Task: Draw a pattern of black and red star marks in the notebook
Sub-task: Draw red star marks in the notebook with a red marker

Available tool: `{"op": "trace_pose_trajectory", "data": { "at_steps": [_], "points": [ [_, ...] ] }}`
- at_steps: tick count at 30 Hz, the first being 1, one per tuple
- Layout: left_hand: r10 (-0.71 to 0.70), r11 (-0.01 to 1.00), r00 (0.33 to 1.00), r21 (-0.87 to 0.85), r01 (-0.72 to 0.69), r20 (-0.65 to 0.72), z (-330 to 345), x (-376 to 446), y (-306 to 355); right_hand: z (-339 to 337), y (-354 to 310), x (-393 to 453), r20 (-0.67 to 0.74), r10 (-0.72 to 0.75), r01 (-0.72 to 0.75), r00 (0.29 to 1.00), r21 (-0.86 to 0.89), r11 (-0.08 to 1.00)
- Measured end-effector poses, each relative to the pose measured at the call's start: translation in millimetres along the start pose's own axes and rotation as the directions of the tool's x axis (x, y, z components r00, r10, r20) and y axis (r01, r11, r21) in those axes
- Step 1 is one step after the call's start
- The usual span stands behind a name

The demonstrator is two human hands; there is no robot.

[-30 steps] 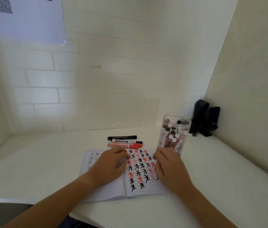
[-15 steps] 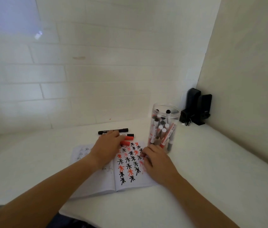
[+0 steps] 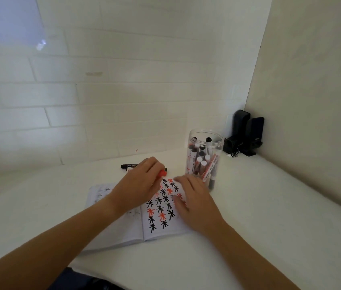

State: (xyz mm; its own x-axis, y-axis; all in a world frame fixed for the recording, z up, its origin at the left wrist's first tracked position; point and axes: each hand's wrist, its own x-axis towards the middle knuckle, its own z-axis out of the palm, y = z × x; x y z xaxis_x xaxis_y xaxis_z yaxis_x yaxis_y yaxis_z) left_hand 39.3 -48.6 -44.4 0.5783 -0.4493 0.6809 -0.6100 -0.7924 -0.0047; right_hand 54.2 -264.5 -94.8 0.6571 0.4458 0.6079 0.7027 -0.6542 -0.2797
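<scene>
An open notebook lies on the white desk, its right page covered with rows of black and red star marks. My left hand reaches past the top of the page and its fingers close around a red marker, whose cap end sticks out. A black marker lies just behind that hand, partly hidden. My right hand rests flat on the right side of the page, fingers spread, holding nothing.
A clear plastic jar with several markers stands just right of the notebook's top corner. Two black speakers sit in the back right corner. White brick wall behind, beige wall on the right, the desk's front edge at lower left.
My left hand slid from the page forward onto the markers and closed on the red one. My right hand stayed on the page. The camera tilted and shifted.
</scene>
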Motion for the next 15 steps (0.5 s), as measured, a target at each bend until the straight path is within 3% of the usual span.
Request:
{"op": "trace_pose_trajectory", "data": {
  "at_steps": [2,5,7,9,11,15],
  "points": [
    [-0.099,0.963,0.994,-0.256,0.086,-0.037,-10,1,18,-3,-6,2,-0.078,-0.030,0.031,0.997,0.008,0.999],
    [-0.234,0.815,0.969,-0.528,0.239,0.077,-11,-5,29,-1,-12,3,-0.125,-0.129,0.127,0.984,-0.021,0.992],
    [-0.183,0.878,0.979,-0.434,0.204,0.088,-8,-13,25,3,-14,2,-0.156,-0.202,0.184,0.967,-0.120,0.975],
    [-0.090,0.974,0.990,-0.196,0.109,0.105,-5,-21,19,5,-17,0,-0.172,-0.237,0.198,0.956,-0.214,0.956],
    [-0.071,0.995,0.984,-0.053,0.081,0.166,-3,-27,17,4,-20,-3,-0.179,-0.256,0.208,0.950,-0.249,0.946],
    [-0.119,0.987,0.957,-0.071,0.143,0.264,0,-33,23,9,-23,-7,-0.136,-0.351,0.295,0.926,-0.317,0.901]
  ]
}}
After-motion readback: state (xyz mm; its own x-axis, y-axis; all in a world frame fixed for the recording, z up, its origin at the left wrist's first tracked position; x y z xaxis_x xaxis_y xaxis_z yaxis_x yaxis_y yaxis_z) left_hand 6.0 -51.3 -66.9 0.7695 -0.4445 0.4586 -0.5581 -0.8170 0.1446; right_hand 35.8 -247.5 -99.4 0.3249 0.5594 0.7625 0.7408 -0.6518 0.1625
